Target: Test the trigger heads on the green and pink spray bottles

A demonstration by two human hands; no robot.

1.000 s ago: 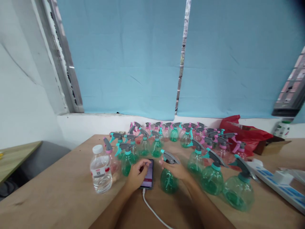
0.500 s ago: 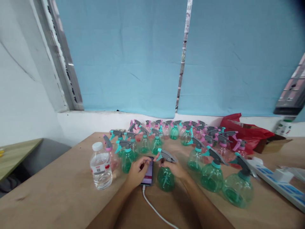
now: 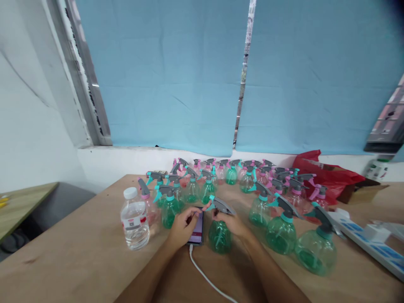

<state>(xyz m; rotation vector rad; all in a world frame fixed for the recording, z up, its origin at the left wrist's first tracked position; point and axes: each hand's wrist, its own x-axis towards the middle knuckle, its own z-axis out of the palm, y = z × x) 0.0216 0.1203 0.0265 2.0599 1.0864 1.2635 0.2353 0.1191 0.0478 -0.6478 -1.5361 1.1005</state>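
Note:
My right hand (image 3: 229, 223) is wrapped round the neck of a green spray bottle (image 3: 220, 239), under its grey head. The bottle stands upright, its turquoise nozzle pointing left. Fingers of my left hand (image 3: 184, 225) are curled together over a phone (image 3: 197, 230), partly covering its lit screen. A fingertip lies close by the nozzle; whether it touches, I cannot tell. Anything inside the left fingers is hidden. A white cable (image 3: 202, 271) runs from the phone's near end. Left of my left hand stands another green spray bottle (image 3: 170, 212).
A clear water bottle (image 3: 134, 223) stands at left. Several green and pink spray bottles fill the back of the wooden table (image 3: 78, 252). More green ones (image 3: 280, 235) stand at right, by a power strip (image 3: 362, 237). A red plastic bag (image 3: 331, 176) lies at the back right.
The view has shifted very slightly. Both hands, the spray bottle and the phone keep their places.

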